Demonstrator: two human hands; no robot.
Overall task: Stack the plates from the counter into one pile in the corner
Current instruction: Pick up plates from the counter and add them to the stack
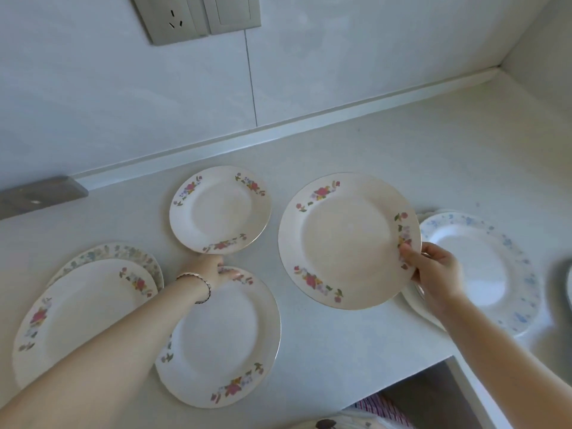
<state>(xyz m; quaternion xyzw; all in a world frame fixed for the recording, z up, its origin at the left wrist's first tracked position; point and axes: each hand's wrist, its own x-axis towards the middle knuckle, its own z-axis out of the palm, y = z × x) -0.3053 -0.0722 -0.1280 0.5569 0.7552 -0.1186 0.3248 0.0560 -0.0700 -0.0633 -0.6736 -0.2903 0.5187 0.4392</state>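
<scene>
Our right hand (433, 270) pinches the right rim of a big flowered plate (349, 239), thumb on top and fingers curled underneath. The plate looks raised off the counter (340, 144) and slightly tilted. Our left hand (213, 267), with a beaded bracelet (202, 287) on the wrist, reaches forward. Its fingers touch the far rim of the near plate (223, 335), just below a small plate (219, 209). We cannot tell whether it has taken hold yet.

Further out, a blue-patterned plate (483, 267) lies at the right, behind the right hand, with the edge of another plate showing under it. At the far left, a large flowered plate (77, 314) overlaps a green-patterned plate (123, 252). The corner (498, 69), where the pile belongs, is at the upper right, well apart from all the plates, and no pile stands there yet.

The plates look like glazed china: stiff, smooth, probably slippery, fairly heavy in the larger sizes, and quick to chip if knocked together. We judge the rim the best hold, with the thumb above and fingers below, and each plate should be set down flat.

A wall socket (173, 17) sits above. No writing or brand is readable anywhere.
</scene>
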